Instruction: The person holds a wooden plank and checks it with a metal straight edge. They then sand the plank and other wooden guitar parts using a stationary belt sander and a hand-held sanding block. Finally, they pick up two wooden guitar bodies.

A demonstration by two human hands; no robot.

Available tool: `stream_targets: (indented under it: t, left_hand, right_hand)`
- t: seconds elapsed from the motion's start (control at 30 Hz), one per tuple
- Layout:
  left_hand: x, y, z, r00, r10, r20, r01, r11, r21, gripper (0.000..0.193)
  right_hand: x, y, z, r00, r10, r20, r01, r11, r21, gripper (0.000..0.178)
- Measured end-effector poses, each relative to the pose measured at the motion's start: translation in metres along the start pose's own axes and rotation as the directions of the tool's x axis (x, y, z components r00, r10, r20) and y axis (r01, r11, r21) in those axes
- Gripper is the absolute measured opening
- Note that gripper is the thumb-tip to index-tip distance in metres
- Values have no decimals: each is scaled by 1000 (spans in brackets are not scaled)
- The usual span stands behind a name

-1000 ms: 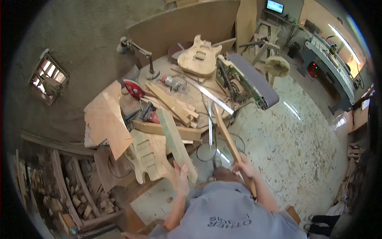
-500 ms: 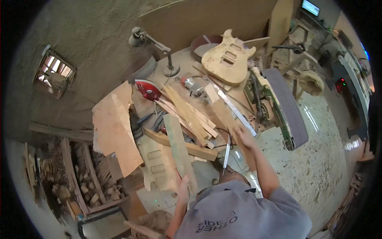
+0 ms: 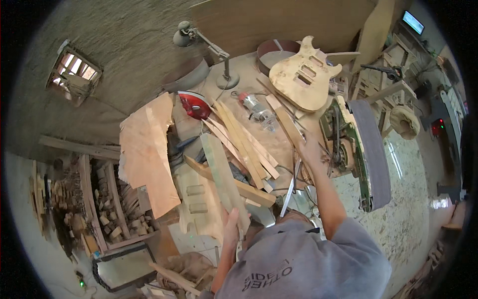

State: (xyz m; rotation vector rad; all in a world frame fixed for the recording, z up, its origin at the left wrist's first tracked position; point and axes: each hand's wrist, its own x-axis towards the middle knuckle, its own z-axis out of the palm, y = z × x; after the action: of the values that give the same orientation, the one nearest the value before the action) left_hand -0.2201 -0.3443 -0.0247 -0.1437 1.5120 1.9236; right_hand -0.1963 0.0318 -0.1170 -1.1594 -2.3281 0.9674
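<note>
My left hand grips the lower end of a long pale, greenish board, which slants up and away across the bench. Under and beside that board lies a light guitar body with cut-out pockets. Out over the bench to the right, my right hand is closed at the near end of a brown wooden strip; its fingertips are partly hidden. A thin white metal bar stands just left of my right forearm. Several narrow wood strips lie loose between my hands.
Beyond my right hand are another guitar body and a belt sander. A red iron, a clear-bodied power tool and a desk lamp occupy the back. A ragged veneer sheet and an offcut bin are at left.
My right hand has moved farther out with the brown strip, which now lies over where the metal ruler showed. The left hand keeps hold of the greenish board. The whole view has shifted slightly.
</note>
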Motion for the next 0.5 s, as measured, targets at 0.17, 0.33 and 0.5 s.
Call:
stream_targets:
  t: [0.17, 0.33, 0.5]
  left_hand:
    - [24, 16, 53, 977, 211, 28, -207, 911, 358, 50]
    - [42, -6, 114, 881, 376, 286, -438, 422, 794, 56]
    - [49, -34, 109, 732, 479, 484, -672, 394, 627, 65]
  right_hand:
    - [-87, -76, -33, 712, -157, 684, -477, 606, 636, 66]
    - [-104, -105, -53, 792, -343, 504, -27, 806, 591, 62]
    - [-64, -62, -50, 955, -17, 296, -220, 631, 744, 54]
